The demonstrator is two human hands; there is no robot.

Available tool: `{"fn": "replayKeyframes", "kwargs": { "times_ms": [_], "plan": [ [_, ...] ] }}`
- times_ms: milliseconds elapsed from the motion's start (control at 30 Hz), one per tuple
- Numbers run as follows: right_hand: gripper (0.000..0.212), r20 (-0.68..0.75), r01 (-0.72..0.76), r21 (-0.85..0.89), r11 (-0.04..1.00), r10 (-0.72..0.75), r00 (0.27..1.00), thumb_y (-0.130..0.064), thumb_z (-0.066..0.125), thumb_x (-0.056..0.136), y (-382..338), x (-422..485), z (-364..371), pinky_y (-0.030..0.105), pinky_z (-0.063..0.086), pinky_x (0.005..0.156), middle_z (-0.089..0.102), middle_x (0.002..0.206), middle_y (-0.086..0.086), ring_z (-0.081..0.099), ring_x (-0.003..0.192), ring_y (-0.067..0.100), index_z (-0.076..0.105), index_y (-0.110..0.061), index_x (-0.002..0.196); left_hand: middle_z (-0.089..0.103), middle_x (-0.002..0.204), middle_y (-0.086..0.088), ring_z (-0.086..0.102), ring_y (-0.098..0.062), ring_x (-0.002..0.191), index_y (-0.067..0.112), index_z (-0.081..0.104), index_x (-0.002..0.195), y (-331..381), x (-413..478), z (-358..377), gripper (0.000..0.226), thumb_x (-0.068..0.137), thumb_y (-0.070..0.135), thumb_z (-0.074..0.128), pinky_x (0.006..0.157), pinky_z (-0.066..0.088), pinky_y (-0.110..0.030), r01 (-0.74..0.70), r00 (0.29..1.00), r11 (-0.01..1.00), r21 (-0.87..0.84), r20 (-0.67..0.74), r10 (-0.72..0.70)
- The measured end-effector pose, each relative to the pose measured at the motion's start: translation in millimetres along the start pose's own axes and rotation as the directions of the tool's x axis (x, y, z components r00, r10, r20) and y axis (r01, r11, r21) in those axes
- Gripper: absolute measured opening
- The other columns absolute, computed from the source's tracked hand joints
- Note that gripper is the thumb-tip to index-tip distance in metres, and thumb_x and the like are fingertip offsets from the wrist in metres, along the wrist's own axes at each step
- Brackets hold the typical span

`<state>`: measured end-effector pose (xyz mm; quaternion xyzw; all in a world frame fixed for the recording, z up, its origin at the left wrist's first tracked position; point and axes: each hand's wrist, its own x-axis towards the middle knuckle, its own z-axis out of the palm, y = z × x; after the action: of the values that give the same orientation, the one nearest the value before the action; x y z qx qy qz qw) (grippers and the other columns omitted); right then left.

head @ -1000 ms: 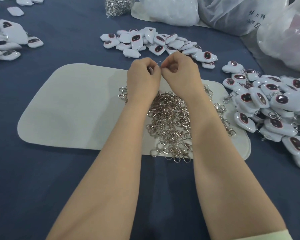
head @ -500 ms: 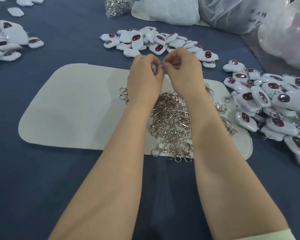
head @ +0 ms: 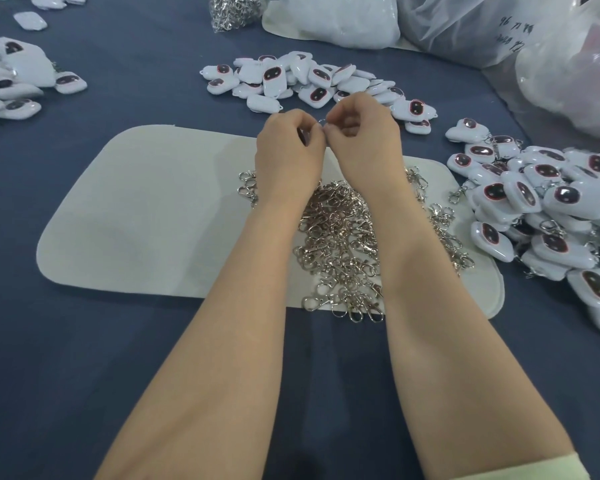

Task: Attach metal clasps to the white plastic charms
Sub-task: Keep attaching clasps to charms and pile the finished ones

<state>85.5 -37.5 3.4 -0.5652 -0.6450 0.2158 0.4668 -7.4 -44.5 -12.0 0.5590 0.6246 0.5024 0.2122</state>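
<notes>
Left hand (head: 289,152), right hand (head: 362,135) mostly hide the clasp (head: 321,122).

Premises: a small piecework assembly workshop. The work surface (head: 118,341) is covered in dark blue cloth, with a pale felt mat (head: 146,216) laid as a work pad. Stock is held in bulk: a loose heap of metal clasps (head: 340,244) on the mat, and identical white charms (head: 302,81) in separate piles at the far side, right and left. Plastic stock bags (head: 333,19) stand along the far edge, one hand-marked bag (head: 513,29) and one clear bag (head: 232,8) of further metal fittings.
</notes>
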Motion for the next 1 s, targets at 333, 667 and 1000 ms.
{"fn": "replayKeyframes", "kwargs": {
  "times_ms": [333, 667, 1000],
  "plan": [
    [0.017, -0.011, 0.031, 0.012, 0.999, -0.031, 0.999, -0.001, 0.057, 0.082, 1.7, -0.7, 2.7, 0.014, 0.045, 0.07, 0.057, 0.077, -0.008, 0.051, 0.067, 0.003, 0.053, -0.018, 0.081, 0.066, 0.094, -0.006, 0.052, -0.013, 0.077, 0.013, 0.066, 0.089, 0.1, 0.3, -0.5, 0.016, 0.091, 0.02, 0.052, 0.074, 0.044, -0.027, -0.021, 1.0, 1.0, 0.019, -0.006, 0.021],
    [0.016, -0.017, 0.029, 0.003, 1.0, -0.029, 0.999, -0.002, 0.057, 0.082, 3.3, -0.6, 3.6, 0.012, 0.043, 0.069, 0.054, 0.074, -0.013, 0.049, 0.067, 0.003, 0.052, -0.017, 0.083, 0.065, 0.098, -0.005, 0.056, -0.017, 0.085, 0.014, 0.065, 0.091, 1.5, -0.6, 0.7, 0.015, 0.092, 0.019, 0.051, 0.075, 0.044, -0.027, -0.028, 1.0, 0.998, 0.054, -0.001, 0.028],
    [0.012, -0.006, -0.004, -0.023, 1.0, 0.004, 1.0, -0.005, 0.059, 0.083, 4.5, -1.8, 3.7, 0.008, 0.04, 0.065, 0.053, 0.073, -0.015, 0.048, 0.064, -0.001, 0.053, -0.016, 0.084, 0.064, 0.102, -0.005, 0.052, -0.012, 0.081, 0.013, 0.064, 0.093, -0.2, -0.4, 1.6, 0.013, 0.092, 0.018, 0.052, 0.073, 0.041, -0.024, -0.014, 1.0, 0.999, 0.051, 0.008, 0.013]
  ]
}}
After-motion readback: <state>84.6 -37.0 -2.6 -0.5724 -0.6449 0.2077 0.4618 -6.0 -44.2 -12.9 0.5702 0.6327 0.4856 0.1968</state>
